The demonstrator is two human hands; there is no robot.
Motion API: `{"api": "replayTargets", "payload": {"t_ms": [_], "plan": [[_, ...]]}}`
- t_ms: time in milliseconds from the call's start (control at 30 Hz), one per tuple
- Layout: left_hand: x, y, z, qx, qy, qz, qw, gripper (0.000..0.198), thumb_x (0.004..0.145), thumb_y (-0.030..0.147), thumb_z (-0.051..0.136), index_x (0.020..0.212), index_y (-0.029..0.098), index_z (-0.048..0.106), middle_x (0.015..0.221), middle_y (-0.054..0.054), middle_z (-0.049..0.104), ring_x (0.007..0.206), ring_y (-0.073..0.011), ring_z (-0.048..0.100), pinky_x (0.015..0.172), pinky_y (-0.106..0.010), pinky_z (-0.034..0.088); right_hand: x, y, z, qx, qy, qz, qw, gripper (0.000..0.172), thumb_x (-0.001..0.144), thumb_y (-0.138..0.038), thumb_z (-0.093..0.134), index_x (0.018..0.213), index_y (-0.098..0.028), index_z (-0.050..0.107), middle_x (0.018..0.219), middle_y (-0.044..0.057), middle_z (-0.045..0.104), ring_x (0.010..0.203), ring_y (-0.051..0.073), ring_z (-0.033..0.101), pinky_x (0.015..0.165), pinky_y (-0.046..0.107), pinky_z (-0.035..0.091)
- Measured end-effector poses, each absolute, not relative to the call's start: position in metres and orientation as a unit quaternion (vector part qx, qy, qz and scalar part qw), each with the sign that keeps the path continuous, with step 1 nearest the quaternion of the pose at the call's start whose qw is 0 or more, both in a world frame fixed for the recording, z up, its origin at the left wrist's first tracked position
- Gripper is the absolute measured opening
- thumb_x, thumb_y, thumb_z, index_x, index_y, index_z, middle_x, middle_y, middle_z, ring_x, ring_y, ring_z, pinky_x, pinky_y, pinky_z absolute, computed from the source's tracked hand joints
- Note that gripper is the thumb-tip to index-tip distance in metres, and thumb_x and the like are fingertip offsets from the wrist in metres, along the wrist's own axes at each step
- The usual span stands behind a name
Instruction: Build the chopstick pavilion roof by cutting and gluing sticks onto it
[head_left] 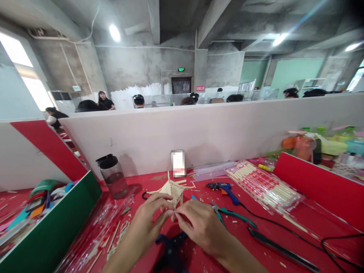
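Pavilion model (172, 189), a single one built of pale wooden sticks, stands near the middle of the red worktop (201, 261), just in front of its two hands' reach inward from the front edge. The left hand (155, 216) comes from the front left, thumb and forefinger drawn narrow at the model's near side. The right hand (200, 218) meets it there, its fingertips likewise narrow and close to the left's; whether a small piece sits between them I cannot tell.

Toward the front edge, between the forearms, lies one dark blue hand tool (172, 252). Right of the hands are one pair of teal-handled pliers (236, 214), one long black tool (281, 248) slanting to the front right corner, and one blue glue gun (223, 189) with one black cord (273, 218). One clear pack of sticks (264, 185), too many to count, lies toward the right edge.

Near the back left corner stands one black-lidded tumbler (112, 178), and one blurred-out upright panel (178, 163) stands at the middle of the back edge, against one white partition (216, 129). Uncounted stick offcuts (123, 229) lie left of the left hand.
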State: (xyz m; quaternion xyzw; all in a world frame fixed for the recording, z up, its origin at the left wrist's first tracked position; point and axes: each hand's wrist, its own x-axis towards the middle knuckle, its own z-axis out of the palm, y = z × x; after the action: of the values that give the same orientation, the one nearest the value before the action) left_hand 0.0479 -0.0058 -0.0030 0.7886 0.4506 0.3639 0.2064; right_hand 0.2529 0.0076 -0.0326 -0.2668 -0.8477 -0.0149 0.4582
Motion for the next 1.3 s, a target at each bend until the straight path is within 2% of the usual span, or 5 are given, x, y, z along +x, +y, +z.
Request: {"api": "replayTargets", "payload": {"t_ms": [100, 233, 333, 633, 1300], "plan": [[0.042, 0.002, -0.009, 0.770, 0.462, 0.385, 0.214, 0.017, 0.099, 0.035, 0.056, 0.095, 0.024, 0.069, 0.114, -0.009, 0.071, 0.107, -0.0250, 0.066, 0.094, -0.036, 0.049, 0.255, 0.011, -0.040, -0.284, -0.848, 0.002, 0.447, 0.012, 0.095, -0.010, 0.057, 0.094, -0.019, 0.065, 0.080, 0.003, 0.071, 0.072, 0.018, 0.066, 0.068, 0.028, 0.049], [0.038, 0.011, -0.019, 0.719, 0.501, 0.402, 0.265, 0.021, 0.098, 0.039, 0.056, 0.088, 0.021, 0.062, 0.085, -0.004, 0.067, 0.081, -0.0213, 0.064, 0.078, -0.032, 0.049, 0.257, 0.017, -0.054, -0.307, -0.851, 0.016, 0.426, 0.013, 0.092, -0.009, 0.059, 0.089, -0.020, 0.064, 0.079, 0.002, 0.071, 0.073, 0.018, 0.067, 0.067, 0.027, 0.048], [0.040, 0.013, -0.025, 0.693, 0.509, 0.408, 0.306, 0.027, 0.097, 0.042, 0.057, 0.080, 0.021, 0.055, 0.075, 0.000, 0.060, 0.070, -0.0178, 0.058, 0.066, -0.027, 0.045, 0.256, 0.019, -0.061, -0.318, -0.852, 0.022, 0.415, 0.014, 0.089, -0.006, 0.060, 0.088, -0.020, 0.063, 0.079, 0.002, 0.071, 0.073, 0.018, 0.067, 0.068, 0.027, 0.047], [0.048, 0.016, -0.041, 0.657, 0.486, 0.432, 0.381, 0.030, 0.091, 0.041, 0.066, 0.076, 0.021, 0.048, 0.074, 0.003, 0.058, 0.067, -0.0147, 0.055, 0.064, -0.025, 0.043, 0.251, 0.019, -0.063, -0.325, -0.847, 0.036, 0.419, 0.014, 0.087, -0.006, 0.062, 0.087, -0.020, 0.062, 0.077, 0.001, 0.069, 0.072, 0.017, 0.065, 0.067, 0.026, 0.045], [0.053, 0.017, -0.040, 0.631, 0.478, 0.463, 0.399, 0.031, 0.085, 0.041, 0.070, 0.072, 0.021, 0.050, 0.073, 0.002, 0.060, 0.066, -0.0148, 0.058, 0.062, -0.025, 0.045, 0.245, 0.020, -0.060, -0.324, -0.849, -0.003, 0.418, 0.016, 0.091, -0.007, 0.059, 0.083, -0.021, 0.060, 0.073, 0.001, 0.066, 0.069, 0.017, 0.062, 0.063, 0.027, 0.043]]}}
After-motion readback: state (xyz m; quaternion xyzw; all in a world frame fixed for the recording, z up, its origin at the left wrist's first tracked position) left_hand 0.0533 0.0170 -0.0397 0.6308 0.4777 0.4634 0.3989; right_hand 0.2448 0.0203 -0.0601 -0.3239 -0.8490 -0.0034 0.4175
